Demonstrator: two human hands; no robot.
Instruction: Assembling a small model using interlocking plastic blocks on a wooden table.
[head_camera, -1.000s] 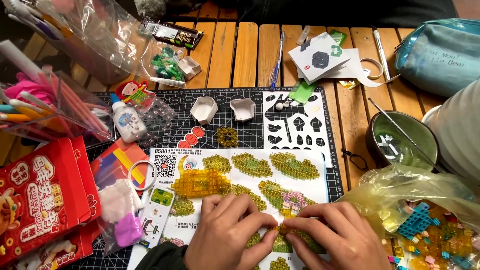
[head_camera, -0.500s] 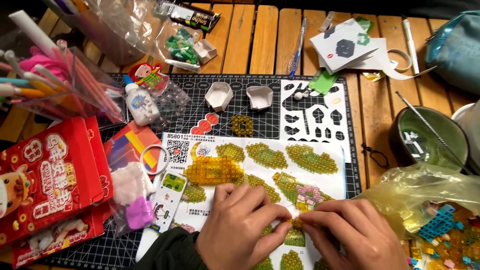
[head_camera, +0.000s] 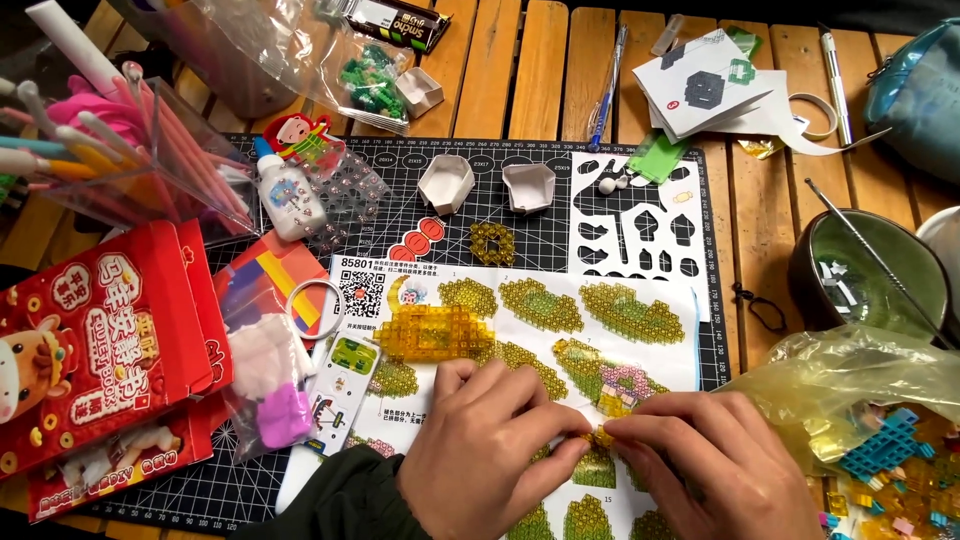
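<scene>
My left hand and my right hand meet low in the view, fingertips pinched together on a small yellow translucent brick piece. Both rest on a white instruction sheet printed with yellow-green build pictures. A finished flat yellow brick assembly lies on the sheet just above my left hand. A small yellow and pink brick cluster sits right above my right fingers.
A black cutting mat covers the wooden slat table. A clear bag of coloured bricks lies at right, below a dark bowl. Red boxes, a glue bottle and a pen holder crowd the left. Two small white paper trays sit above the sheet.
The view has shifted down and closer, so everything sits higher in the frame. My hands stay pressed together on the small yellow piece, with only slight finger movement.
</scene>
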